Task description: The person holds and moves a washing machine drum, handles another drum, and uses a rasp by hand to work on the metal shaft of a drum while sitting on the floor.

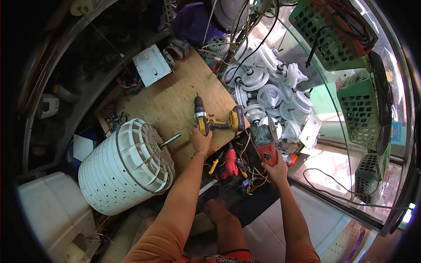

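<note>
On the wooden board lies a yellow and black cordless drill (pixel 215 120), its bit pointing away from me and its battery to the right. My left hand (pixel 201 141) has its fingers closed on the drill's body, just below the chuck. At the right edge of the board, my right hand (pixel 276 167) is wrapped round the red body of an angle grinder (pixel 266 149), whose grey head points away from me. To the left of my left arm, a white perforated spin drum (pixel 118 168) lies tilted, with a metal shaft (pixel 170 140) sticking out of its end.
Beyond the grinder is a pile of white round plastic parts (pixel 269 96). A red power tool (pixel 230 164) and several hand tools sit below the board (pixel 175 94). Green baskets (pixel 359 109) line the right side. A white square panel (pixel 151 65) stands at the board's far left.
</note>
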`<state>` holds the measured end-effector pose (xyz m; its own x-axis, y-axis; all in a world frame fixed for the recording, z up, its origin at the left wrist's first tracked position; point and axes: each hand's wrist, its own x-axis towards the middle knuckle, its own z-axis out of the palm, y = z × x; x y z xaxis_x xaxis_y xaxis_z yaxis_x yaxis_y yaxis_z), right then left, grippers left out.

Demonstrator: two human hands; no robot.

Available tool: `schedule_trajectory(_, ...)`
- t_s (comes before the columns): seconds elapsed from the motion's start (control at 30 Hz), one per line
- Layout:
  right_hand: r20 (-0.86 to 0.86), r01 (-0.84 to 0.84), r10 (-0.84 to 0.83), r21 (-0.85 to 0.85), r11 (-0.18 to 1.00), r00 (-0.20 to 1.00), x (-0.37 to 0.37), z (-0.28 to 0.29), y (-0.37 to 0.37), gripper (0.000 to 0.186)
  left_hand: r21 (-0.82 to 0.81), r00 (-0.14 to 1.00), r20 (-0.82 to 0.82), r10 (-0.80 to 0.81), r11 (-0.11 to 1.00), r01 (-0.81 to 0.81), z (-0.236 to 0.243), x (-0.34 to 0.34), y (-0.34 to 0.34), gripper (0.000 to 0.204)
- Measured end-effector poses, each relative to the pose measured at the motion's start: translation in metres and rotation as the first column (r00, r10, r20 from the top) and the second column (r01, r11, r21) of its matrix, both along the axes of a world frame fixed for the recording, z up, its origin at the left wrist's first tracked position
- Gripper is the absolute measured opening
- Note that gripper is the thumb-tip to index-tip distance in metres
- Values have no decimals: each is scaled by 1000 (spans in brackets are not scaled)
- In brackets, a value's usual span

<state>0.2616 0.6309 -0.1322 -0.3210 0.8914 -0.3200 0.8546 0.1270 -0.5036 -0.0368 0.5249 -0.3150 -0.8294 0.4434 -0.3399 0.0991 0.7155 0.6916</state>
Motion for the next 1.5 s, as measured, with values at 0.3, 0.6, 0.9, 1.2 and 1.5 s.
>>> schedule_trajectory(0.3,-4,-414,426,233,880,905,-153,-88,95,86,-5,984,117,135,991,-135,8,76,-119,64)
schedule_trajectory(0.6,131,-468,453,369,803,882,-284,-161,97,85,-29,983,121,140,990,-138,-10,83,-124,76)
schedule_trajectory(0.9,161,-415,387,474,776,908,-304,-159,87,80,26,998,-65,-8,1000,10,-16,46,-101,71)
schedule_trajectory(1.2,-47,-56,91,497,866,995,13,-161,48,13,-165,993,-4,-118,979,116,8,6,-50,78)
schedule_trajectory(1.5,824,-632,259,147,761,504,71,-299,93,37,-16,809,-6,-587,809,587,21,148,-248,38)
